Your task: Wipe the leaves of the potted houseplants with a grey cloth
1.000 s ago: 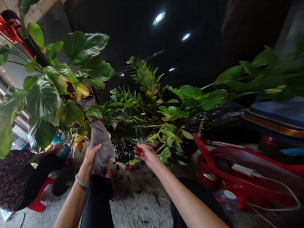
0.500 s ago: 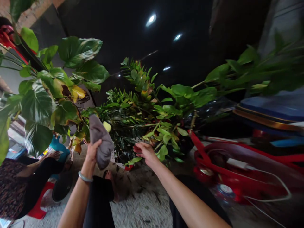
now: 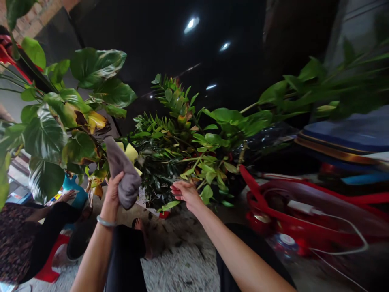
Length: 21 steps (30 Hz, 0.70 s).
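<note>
Head view, left hand (image 3: 112,192): gripping grey cloth (image 3: 126,182), fingers wrapping it, yellow piece (image 3: 131,153) showing behind.
Right hand (image 3: 188,196): hovering half-open beside green leaves (image 3: 207,194), holding nothing visible.
Progress: cloth is being held up; nothing is showing as finished.

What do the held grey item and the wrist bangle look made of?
Grey item: probably soft, matte fabric, as it folds and bunches in the left hand. Bangle: smooth, pale, slightly glossy; perhaps stone, glass or metal, unclear which.

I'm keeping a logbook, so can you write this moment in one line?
left hand: holds grey cloth | right hand: half-open, beside green leaves | also: red stool, white cable
</note>
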{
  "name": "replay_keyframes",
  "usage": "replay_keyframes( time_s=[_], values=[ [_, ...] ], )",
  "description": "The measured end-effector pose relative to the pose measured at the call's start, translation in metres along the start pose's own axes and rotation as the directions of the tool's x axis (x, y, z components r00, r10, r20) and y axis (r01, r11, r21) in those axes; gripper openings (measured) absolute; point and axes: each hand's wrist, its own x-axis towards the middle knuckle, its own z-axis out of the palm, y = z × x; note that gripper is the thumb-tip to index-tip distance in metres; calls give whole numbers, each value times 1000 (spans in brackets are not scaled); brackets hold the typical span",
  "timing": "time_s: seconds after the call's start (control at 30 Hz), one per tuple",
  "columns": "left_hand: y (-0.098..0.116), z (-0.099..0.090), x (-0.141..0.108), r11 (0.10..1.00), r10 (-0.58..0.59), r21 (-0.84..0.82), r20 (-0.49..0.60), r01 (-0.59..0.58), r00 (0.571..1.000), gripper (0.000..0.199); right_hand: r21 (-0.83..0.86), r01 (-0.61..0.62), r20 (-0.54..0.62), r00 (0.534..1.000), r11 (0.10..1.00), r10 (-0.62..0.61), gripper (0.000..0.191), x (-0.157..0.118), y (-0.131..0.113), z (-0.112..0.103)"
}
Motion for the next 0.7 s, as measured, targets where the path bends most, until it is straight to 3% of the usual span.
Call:
replay_keyframes(
  time_s=[0.07,0.1,0.2,0.23,0.3,0.4,0.47,0.5,0.6,0.7],
  values=[
    [-27,12,-8,997,-71,15,34,70,997,50,6,-3,-12,1000,1000,3,12,1,0,-1],
    [-42,14,-18,992,-127,36,105,124,986,52,9,-4,-21,1000,1000,4,13,1,0,-2],
    [-64,7,-51,964,-264,116,348,238,900,54,13,-5,-37,999,1000,5,15,1,0,-7],
    [-60,3,-58,964,-267,123,396,237,879,53,12,-6,-40,999,1000,6,15,1,0,-8],
    [-36,-1,-61,982,-188,76,411,173,892,52,8,-10,-45,999,1000,10,13,1,-1,-10],
    [16,11,-33,991,62,-126,243,-32,968,49,1,-37,-56,998,999,37,11,1,-3,-11],
    [39,33,-5,959,182,-237,97,-154,979,43,4,-69,-60,996,998,69,11,3,-4,-11],
    [43,46,9,954,177,-259,75,-152,981,41,8,-85,-60,995,996,85,10,4,-5,-12],
    [24,79,31,975,89,-213,136,-58,987,43,29,-129,-52,990,991,130,10,6,-5,-14],
    [-16,88,19,997,-73,34,324,65,943,46,61,-156,-43,986,986,159,9,7,-2,-16]
  ],
)
